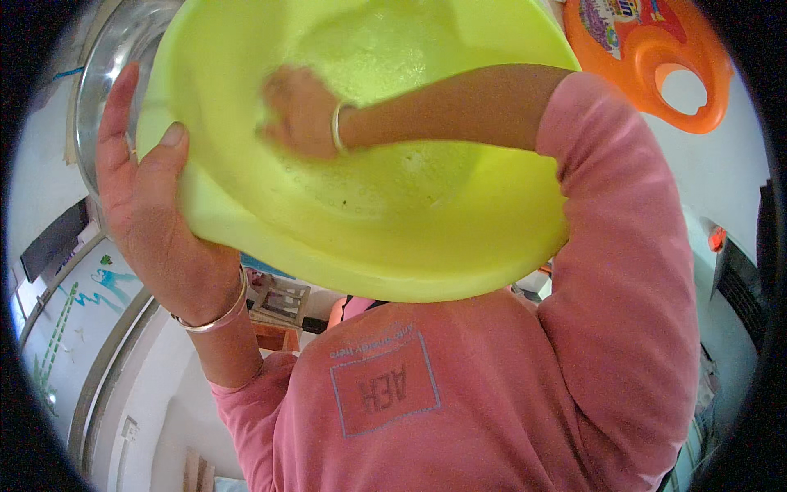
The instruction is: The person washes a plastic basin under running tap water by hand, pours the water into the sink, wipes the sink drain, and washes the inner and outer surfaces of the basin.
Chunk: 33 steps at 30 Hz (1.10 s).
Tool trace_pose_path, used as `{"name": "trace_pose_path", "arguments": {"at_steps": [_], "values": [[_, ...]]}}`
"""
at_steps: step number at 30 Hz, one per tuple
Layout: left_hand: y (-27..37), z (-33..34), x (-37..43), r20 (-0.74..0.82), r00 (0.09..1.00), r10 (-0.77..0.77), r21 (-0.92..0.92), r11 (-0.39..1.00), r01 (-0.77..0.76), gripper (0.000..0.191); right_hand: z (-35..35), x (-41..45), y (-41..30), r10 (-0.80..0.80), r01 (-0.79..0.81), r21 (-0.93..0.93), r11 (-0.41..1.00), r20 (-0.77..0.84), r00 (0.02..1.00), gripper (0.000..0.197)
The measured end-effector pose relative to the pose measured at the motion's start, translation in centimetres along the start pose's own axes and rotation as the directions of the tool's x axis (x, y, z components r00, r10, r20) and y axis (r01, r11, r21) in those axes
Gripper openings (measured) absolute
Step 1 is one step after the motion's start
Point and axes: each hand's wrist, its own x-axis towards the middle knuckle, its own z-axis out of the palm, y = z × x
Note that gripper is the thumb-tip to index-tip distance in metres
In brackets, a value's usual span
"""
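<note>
A yellow-green plastic basin [393,246] fills the upper middle of the view, tilted towards me. Small bubbles and a wet sheen show on its inside, with a few dark specks. At the left, my left hand [166,234] grips the basin's rim, the thumb on the near side and one finger stretched upward; its other fingers are hidden. My right hand [301,114] reaches into the basin with bent fingers, close to the inner wall. Motion blur hides whether it holds anything or touches the plastic.
A shiny metal bowl [92,123] stands behind the basin at the left. An orange plastic jug [652,80] with a handle hole and a printed label lies at the upper right. Beyond my left arm are a wooden stool-like item [280,335] and a wall socket [130,428].
</note>
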Motion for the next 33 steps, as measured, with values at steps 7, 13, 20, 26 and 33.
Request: {"name": "trace_pose_path", "arguments": {"at_steps": [7,13,20,26,33], "values": [[-0.5,-0.4,-0.3,-0.03,0.995,0.094,0.111,0.99,-0.09,0.035,-9.3,-12.4,5.7,-0.763,0.573,0.51,0.642,0.498,0.411,0.045],[-1.7,-1.4,0.0,0.09,0.961,0.26,0.357,0.893,-0.275,0.015,-16.3,-6.4,11.5,0.202,0.308,-0.502,0.808,0.727,0.656,0.039],[-1.0,-1.0,0.1,0.067,0.978,0.199,0.219,0.953,-0.209,0.011,-6.2,-2.1,16.1,0.213,0.263,-0.733,0.628,0.486,0.847,0.036],[0.6,-2.5,0.9,0.553,0.703,0.447,0.721,0.167,-0.673,0.022,-8.6,-6.4,4.2,0.061,0.197,-0.268,0.943,0.72,0.691,0.025],[-1.3,-3.9,1.5,0.439,0.689,0.577,0.504,0.477,-0.72,0.015,-14.0,-10.4,-3.1,-0.245,0.013,0.314,0.949,0.716,0.654,0.042]]}}
